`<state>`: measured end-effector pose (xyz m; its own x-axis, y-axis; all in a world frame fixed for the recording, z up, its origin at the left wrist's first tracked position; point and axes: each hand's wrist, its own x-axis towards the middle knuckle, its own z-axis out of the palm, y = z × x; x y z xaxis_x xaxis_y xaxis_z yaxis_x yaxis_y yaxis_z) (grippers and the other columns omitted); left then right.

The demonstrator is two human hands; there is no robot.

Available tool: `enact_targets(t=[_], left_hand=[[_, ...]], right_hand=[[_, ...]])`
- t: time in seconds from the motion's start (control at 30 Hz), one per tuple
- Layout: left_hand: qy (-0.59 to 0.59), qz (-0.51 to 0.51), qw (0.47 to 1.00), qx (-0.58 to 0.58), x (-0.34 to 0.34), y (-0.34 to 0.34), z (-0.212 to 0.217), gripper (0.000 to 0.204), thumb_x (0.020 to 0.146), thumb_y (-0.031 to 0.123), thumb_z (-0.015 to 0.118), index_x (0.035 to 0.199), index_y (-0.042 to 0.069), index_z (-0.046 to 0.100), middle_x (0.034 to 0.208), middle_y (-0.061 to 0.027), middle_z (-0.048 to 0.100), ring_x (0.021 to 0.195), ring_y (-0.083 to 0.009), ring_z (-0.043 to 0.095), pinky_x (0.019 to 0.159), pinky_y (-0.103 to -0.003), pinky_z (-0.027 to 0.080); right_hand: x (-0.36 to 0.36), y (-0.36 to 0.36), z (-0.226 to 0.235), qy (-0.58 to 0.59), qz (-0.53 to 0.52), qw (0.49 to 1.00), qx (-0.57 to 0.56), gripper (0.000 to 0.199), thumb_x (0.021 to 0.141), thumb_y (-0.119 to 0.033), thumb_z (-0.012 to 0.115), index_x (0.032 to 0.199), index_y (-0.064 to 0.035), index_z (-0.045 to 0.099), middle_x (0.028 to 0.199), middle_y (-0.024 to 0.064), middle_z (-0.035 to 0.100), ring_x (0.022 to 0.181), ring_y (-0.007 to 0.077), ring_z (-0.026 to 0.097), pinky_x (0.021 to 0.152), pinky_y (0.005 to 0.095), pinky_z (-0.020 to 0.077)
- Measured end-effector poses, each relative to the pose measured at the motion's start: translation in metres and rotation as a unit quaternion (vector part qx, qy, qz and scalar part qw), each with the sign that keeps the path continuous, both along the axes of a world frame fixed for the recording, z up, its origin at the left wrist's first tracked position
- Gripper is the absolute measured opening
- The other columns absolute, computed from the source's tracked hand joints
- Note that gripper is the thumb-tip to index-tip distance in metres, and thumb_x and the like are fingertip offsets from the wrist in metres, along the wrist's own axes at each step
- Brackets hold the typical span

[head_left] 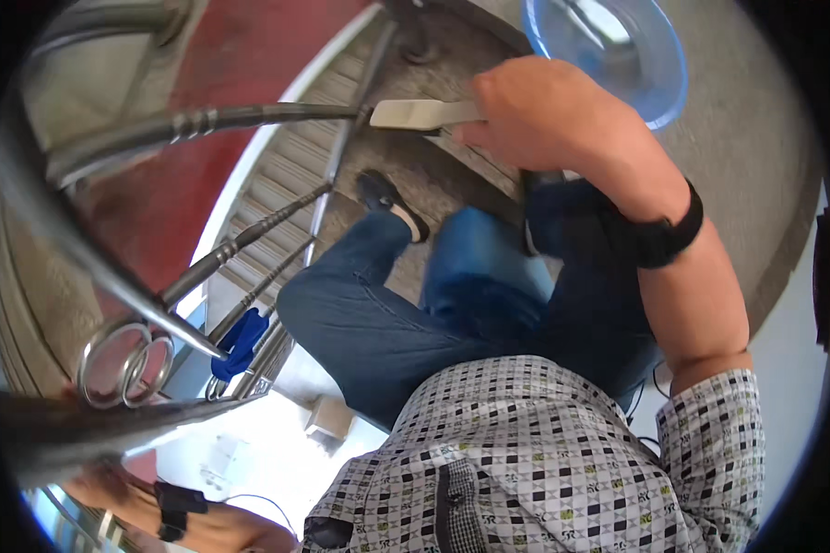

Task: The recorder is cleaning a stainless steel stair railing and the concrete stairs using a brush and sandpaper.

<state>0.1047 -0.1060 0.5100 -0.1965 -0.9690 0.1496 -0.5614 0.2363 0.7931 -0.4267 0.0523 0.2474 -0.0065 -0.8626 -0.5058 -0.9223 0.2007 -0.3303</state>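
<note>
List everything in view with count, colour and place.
Flat tool: one, off-white, upper centre
Basin: one, translucent blue, upper right
Railing: one, silvery, left
Rings: at least two, silvery, by railing
Cloth-like item: one, blue, by railing
Steps: several, beige, beyond railing
Red surface: one, red, upper left
Box: one, brown, lower left
Jeans: one pair, blue, centre
Blurred object: one, blue, between jeans' legs
Shoe: at least one, black, above centre
Shirt: one, grey-white patterned, bottom centre
Wristbands: two, black, one per wrist
Right hand: one, bare, gripping tool
Left hand: one, bare, at railing
</note>
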Motion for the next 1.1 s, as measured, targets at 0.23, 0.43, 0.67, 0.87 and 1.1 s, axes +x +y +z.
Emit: enact_targets(t=[0.23,0.43,0.67,0.87,1.1], left_hand=[[-0.018,-0.043,0.995,-0.089,0.048,-0.019,-0.005,0.046,0.111,0.024,0.038,0.150,-0.001,0.043,0.139,-0.0200,0.059,0.126,-0.0314,0.059,0.109,-0.044,0.047],[0.061,-0.016,0.997,0.039,-0.028,-0.010,-0.022,0.057,0.111,0.051,0.039,0.140,0.004,0.054,0.116,-0.0075,0.068,0.098,-0.0172,0.066,0.087,-0.032,0.054],[0.043,-0.010,0.999,0.022,-0.078,0.011,-0.026,0.075,0.104,0.065,0.043,0.134,-0.001,0.062,0.110,-0.0116,0.071,0.088,-0.0150,0.068,0.076,-0.028,0.054],[0.052,-0.031,0.998,0.015,-0.087,0.016,-0.033,0.077,0.100,0.070,0.045,0.122,0.000,0.069,0.093,-0.0106,0.071,0.070,-0.0136,0.066,0.059,-0.026,0.051],[0.051,0.000,0.998,-0.035,-0.072,0.006,-0.042,0.077,0.098,0.072,0.048,0.123,0.003,0.069,0.093,-0.0100,0.070,0.075,-0.0128,0.064,0.064,-0.027,0.050]], right_hand=[[0.023,-0.002,0.000,0.014,-0.009,0.998,-0.057,0.044,0.094,-0.040,0.066,0.096,0.0037,0.072,0.085,0.0254,0.071,0.089,0.0443,0.070,0.080,0.0522,0.0549],[0.028,0.005,-0.005,0.029,0.052,0.997,-0.043,0.047,0.093,-0.041,0.066,0.096,0.0048,0.073,0.090,0.0262,0.072,0.092,0.0437,0.070,0.081,0.0513,0.0554],[0.041,0.028,0.014,-0.013,0.044,0.992,-0.121,0.055,0.096,-0.050,0.062,0.094,0.0043,0.073,0.087,0.0270,0.071,0.089,0.0450,0.069,0.079,0.0519,0.0534],[0.052,0.033,-0.012,-0.071,0.092,0.968,-0.224,0.044,0.095,-0.042,0.066,0.093,0.0018,0.065,0.081,0.0274,0.066,0.084,0.0478,0.065,0.072,0.0535,0.0492],[0.081,0.029,0.016,-0.072,0.076,0.953,-0.283,0.030,0.097,-0.030,0.064,0.096,-0.0002,0.061,0.078,0.0262,0.065,0.080,0.0476,0.065,0.069,0.0543,0.0482]])
